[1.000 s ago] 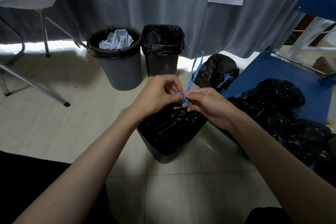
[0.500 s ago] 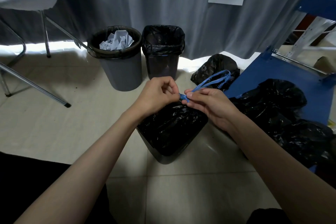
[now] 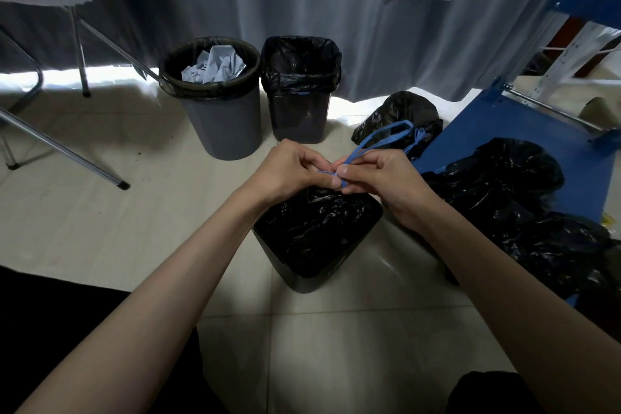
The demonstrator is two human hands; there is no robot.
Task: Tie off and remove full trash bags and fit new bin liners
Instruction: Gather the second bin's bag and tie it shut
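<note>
A dark square bin [image 3: 312, 281] stands on the floor in front of me with a full black trash bag [image 3: 312, 228] gathered shut at its top. Just above the bag's neck, my left hand [image 3: 289, 170] and my right hand [image 3: 386, 178] meet and both pinch the bag's blue drawstring [image 3: 376, 143]. A loop of that drawstring sticks out past my right hand, up and to the right.
Behind stand a round grey bin [image 3: 221, 124] holding crumpled paper and a square bin [image 3: 300, 87] with a black liner. A tied black bag [image 3: 400, 114] lies by a blue shelf panel [image 3: 524, 134] at right, more black bags [image 3: 524, 198] on it. Folding table legs [image 3: 60, 148] at left.
The blue drawstring loop, upright a second ago, has swung down to the right. My hands have stayed together above the bag.
</note>
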